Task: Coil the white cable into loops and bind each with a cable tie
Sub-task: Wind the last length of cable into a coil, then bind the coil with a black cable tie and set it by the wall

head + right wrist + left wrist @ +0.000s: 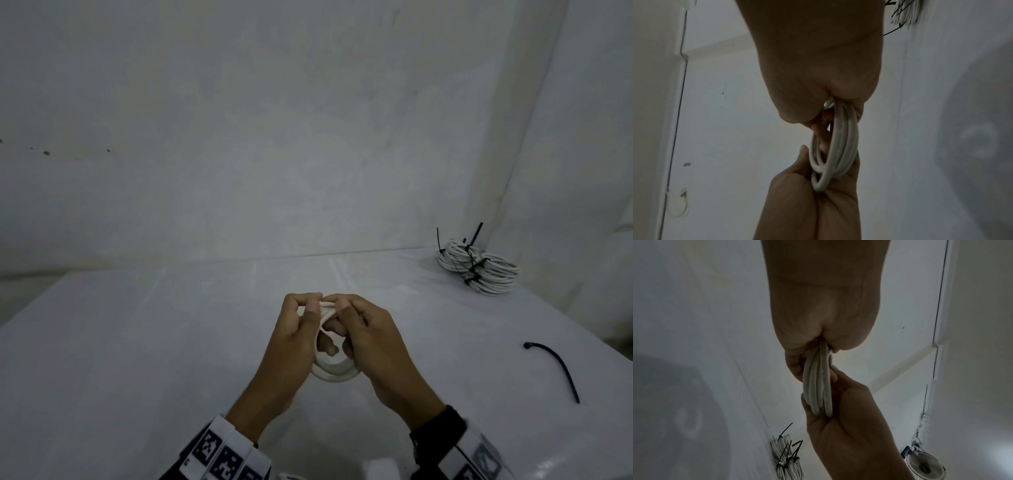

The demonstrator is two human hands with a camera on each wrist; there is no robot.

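A small coil of white cable point(334, 371) is held between both hands above the middle of the white table point(137, 342). My left hand point(301, 325) grips its left side, thumb and fingers pinching the top strands. My right hand point(356, 325) grips the right side, fingers curled through the loop. The left wrist view shows the coil point(818, 386) edge-on, several strands running from my left palm into the right hand point(849, 426). In the right wrist view the coil point(840, 142) hangs between my right palm and the left hand point(807, 194). A loose black cable tie point(556, 370) lies at right.
A pile of bound white coils point(478, 269) with black ties sticking up sits at the table's far right corner, also the pile point(786, 462) low in the left wrist view. White walls stand behind and to the right. A fan point(925, 464) is in the left wrist view.
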